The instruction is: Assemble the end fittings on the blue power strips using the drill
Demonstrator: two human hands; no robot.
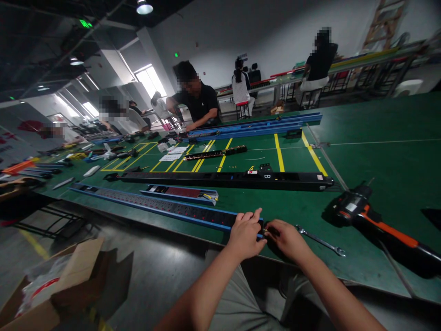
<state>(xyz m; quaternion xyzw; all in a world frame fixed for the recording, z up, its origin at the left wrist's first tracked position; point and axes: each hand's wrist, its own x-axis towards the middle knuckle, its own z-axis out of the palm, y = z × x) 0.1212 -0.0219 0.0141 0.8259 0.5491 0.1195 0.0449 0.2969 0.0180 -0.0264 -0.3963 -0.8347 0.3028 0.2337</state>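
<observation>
A long blue-edged power strip [165, 208] with a row of dark sockets lies along the near side of the green table. My left hand [245, 233] is closed over its right end, fingers across the top and thumb at the front edge. Right at that end, my right hand [287, 239] has its fingertips pinched together; whatever they hold is too small and too hidden to name. A combination wrench [322, 241] lies just right of my right hand. Beyond the strip are a short blue-edged strip [181, 193] and a long black power strip [220, 179] marked B.
A cordless drill [379, 225] with an orange stripe lies at the right. Past the black strip sit a short dark strip [215, 153] and blue rails [255, 127]. One person [201, 101] works across the table. An open cardboard box [74, 271] stands at lower left.
</observation>
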